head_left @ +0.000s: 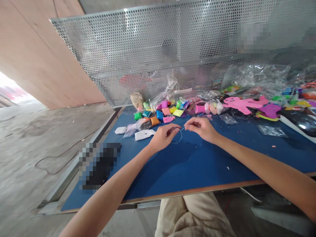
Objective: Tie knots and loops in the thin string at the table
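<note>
Over the blue table (168,171), my left hand (163,136) and my right hand (200,127) face each other, fingertips a short gap apart. A thin pale thread (181,135) spans the gap and hangs in a loose loop beneath my left fingers. Both hands are closed in a pinch on it. Whether the short straight bit between the fingertips is thread or a needle is too small to tell. Just beyond my left hand lie a white packet (144,134) and several small coloured packets, among them an orange packet (155,121) and a blue packet (159,115).
A perforated metal panel (148,49) rises behind the table. Along the back right are a pink felt figure (243,104), a purple piece (270,110), clear plastic bags (264,75) and a flat clear packet (271,130). A blurred-out dark object (101,166) lies at the left edge.
</note>
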{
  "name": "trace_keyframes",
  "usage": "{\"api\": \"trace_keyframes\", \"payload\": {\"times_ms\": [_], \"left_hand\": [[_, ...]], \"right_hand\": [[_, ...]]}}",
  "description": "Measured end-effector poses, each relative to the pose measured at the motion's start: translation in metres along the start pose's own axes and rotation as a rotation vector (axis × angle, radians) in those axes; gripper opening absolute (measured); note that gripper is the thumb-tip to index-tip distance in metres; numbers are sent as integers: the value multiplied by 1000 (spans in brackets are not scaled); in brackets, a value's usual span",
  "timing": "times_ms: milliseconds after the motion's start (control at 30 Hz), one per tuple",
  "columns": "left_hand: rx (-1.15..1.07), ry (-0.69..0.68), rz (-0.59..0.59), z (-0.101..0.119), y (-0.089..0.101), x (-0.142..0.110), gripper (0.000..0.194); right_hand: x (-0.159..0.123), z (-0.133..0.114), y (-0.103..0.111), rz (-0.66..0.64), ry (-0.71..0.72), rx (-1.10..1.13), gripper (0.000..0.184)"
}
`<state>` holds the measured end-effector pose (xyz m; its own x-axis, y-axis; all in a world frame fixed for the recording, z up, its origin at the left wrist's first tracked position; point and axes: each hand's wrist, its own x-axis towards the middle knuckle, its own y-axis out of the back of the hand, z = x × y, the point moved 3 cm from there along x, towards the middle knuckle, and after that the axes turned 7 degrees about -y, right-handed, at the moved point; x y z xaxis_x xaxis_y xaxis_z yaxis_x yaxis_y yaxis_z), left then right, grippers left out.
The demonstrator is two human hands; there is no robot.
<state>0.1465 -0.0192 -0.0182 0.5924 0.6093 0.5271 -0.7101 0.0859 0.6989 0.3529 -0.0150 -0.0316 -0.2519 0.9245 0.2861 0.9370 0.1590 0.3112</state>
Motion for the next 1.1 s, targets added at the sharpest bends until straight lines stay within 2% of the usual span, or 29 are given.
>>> {"api": "trace_keyframes", "payload": {"times_ms": [133, 300, 367, 433, 500, 567, 767, 1100], "left_hand": [[-34, -3, -26, -2, 0, -2, 34], [-121, 32, -33, -10, 4, -2, 36], [-235, 91, 35, -16, 5, -2, 39], [-365, 162, 164, -25, 6, -2, 39], [-478, 229, 300, -34, 5, -3, 38], [-571, 277, 355, -39, 2, -5, 38], [-665, 278, 347, -37, -3, -6, 35], [-706, 344, 380, -35, -4, -4, 37]], "right_hand": [[-1, -4, 5, 36, 25, 27, 22], [2, -5, 22, 235, 62, 139, 19], [5, -2, 30, 303, 66, 177, 20], [9, 3, 36, 337, 52, 197, 22], [12, 9, 40, 347, 33, 200, 24], [15, 14, 42, 348, 16, 201, 25], [18, 22, 45, 322, 2, 229, 22], [15, 17, 40, 300, 28, 204, 22]]}}
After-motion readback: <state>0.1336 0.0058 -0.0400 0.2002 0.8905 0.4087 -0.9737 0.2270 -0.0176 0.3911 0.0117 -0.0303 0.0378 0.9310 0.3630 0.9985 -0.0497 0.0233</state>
